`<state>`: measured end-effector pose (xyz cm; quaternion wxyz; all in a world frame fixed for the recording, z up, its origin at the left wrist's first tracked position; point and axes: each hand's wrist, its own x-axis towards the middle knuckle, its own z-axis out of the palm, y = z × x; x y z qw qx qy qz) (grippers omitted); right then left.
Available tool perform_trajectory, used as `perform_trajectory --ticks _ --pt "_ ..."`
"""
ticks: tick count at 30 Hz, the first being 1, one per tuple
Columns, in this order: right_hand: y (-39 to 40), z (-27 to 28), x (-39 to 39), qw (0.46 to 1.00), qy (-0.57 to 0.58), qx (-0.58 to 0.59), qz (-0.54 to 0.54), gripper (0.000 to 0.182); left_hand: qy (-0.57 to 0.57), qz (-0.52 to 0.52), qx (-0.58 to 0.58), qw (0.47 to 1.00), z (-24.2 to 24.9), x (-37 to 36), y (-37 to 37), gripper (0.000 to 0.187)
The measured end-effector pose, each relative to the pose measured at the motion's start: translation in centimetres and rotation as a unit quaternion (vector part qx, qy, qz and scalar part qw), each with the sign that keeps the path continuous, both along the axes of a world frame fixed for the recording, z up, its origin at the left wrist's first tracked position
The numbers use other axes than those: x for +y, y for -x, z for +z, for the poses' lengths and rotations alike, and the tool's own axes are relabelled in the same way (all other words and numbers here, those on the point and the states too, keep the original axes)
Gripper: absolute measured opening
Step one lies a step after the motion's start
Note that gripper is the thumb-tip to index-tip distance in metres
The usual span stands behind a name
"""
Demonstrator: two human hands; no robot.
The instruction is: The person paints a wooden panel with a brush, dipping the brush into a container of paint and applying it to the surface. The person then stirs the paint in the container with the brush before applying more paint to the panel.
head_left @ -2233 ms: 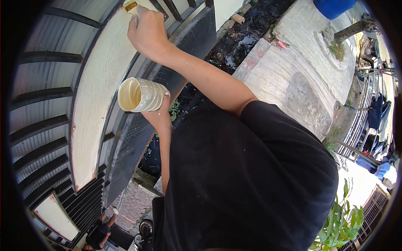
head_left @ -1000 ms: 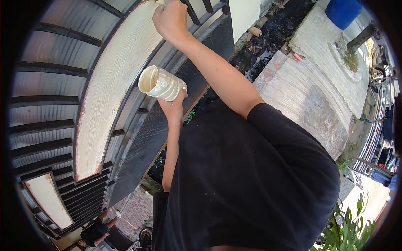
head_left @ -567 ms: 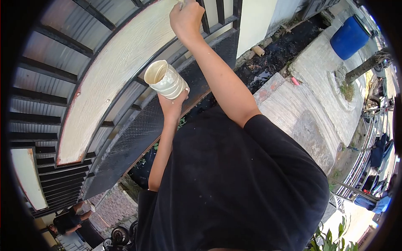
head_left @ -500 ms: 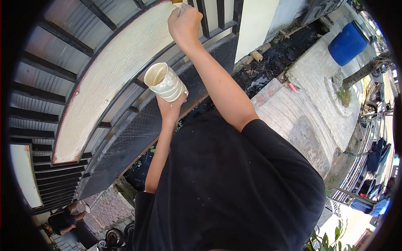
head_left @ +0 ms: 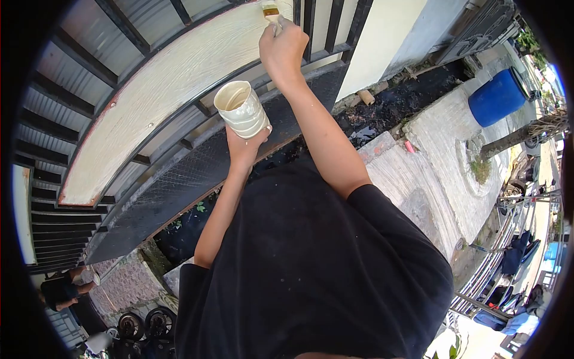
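Note:
My right hand [head_left: 284,49] is closed round the handle of a paintbrush [head_left: 271,12], its bristles against the upper part of a cream panel [head_left: 173,81] set in a black metal gate. Brush strokes texture the panel's pale surface, and a reddish line runs along its edge. Lower down, my left hand [head_left: 245,146] grips a paint-smeared, cream-coloured cup [head_left: 244,113] from below, its mouth tilted toward me. Cream paint coats the inside of the cup.
Black gate bars [head_left: 86,57] surround the panel. A dark ditch [head_left: 382,113] runs beside a concrete slab [head_left: 442,161]. Farther off are a blue barrel [head_left: 497,99], a tree trunk [head_left: 520,134], parked motorcycles [head_left: 140,326] and another person [head_left: 60,290] at lower left.
My view has shifted, so both hands appear farther right. The brush, mostly cut off at the top before, now shows its bristles on the panel. The cup stays in my left hand.

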<state>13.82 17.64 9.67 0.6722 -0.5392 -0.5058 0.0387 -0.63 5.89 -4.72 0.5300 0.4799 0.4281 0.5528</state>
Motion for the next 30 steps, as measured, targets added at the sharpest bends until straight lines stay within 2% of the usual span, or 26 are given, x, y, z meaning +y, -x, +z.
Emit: perform_trajectory --ticks 5,10,12,16,20,26,28,30 --pt "-1.4 -0.7 1.2 1.0 -0.007 0.002 -0.03 0.037 -0.005 0.013 0.002 1.0 -0.7 0.2 -0.1 0.075" --pt "-1.3 -2.2 1.2 0.998 -0.003 -0.059 -0.012 0.037 -0.003 0.011 -0.001 1.0 0.0 -0.1 -0.2 0.077" --pt "-2.0 -2.2 1.0 0.996 -0.044 -0.058 -0.049 0.036 -0.004 0.012 -0.005 1.0 0.3 0.0 -0.3 0.078" --pt "-3.2 -2.1 2.2 0.992 -0.075 -0.095 -0.035 0.036 0.007 0.02 -0.008 1.0 0.8 -0.5 -0.4 0.08" --pt "-3.7 -3.4 2.1 0.994 -0.01 -0.107 -0.013 0.037 -0.005 0.036 0.011 0.999 0.3 -0.3 -0.6 0.083" --pt "-3.9 -3.0 1.5 0.993 -0.066 -0.097 -0.022 0.037 0.005 0.052 0.002 0.999 0.6 -0.8 -0.9 0.084" --pt "-4.0 -2.8 1.3 0.995 0.033 -0.093 0.007 0.037 0.015 0.049 -0.001 0.999 0.8 -1.1 -1.0 0.084" --pt "-4.2 -3.1 1.4 0.997 -0.008 -0.081 -0.004 0.036 0.02 0.048 -0.004 0.999 1.0 -0.8 -0.9 0.084"
